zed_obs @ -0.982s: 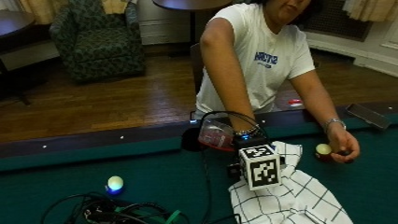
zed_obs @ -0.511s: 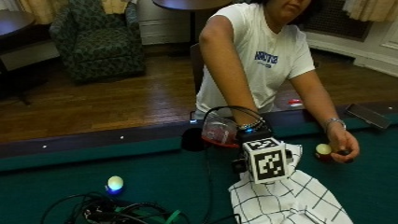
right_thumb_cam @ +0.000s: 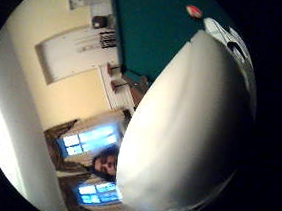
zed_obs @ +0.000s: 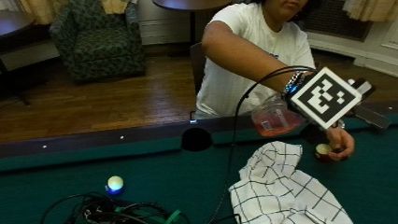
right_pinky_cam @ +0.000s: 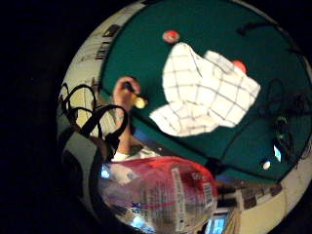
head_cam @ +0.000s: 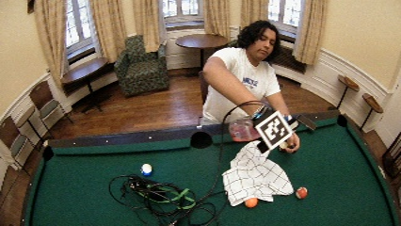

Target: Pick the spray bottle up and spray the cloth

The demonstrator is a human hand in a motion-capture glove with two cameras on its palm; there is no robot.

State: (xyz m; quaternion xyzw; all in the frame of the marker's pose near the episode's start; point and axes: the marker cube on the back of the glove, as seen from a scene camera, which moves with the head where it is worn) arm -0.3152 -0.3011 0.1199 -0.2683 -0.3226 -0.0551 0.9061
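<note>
Holding spray bottle aloft in gloved right hand, above table rail, checked cloth lying below and just forward on green felt. Carrying bottle tilted, pink-liquid body pointing down toward rail; nozzle direction hidden. Reaching with arm extended, wrist over cloth's near edge. Finger state: cannot tell, marker hiding them, though bottle filling little-finger palm view suggests grip. Resting bare left hand on ball beside cloth.
</note>
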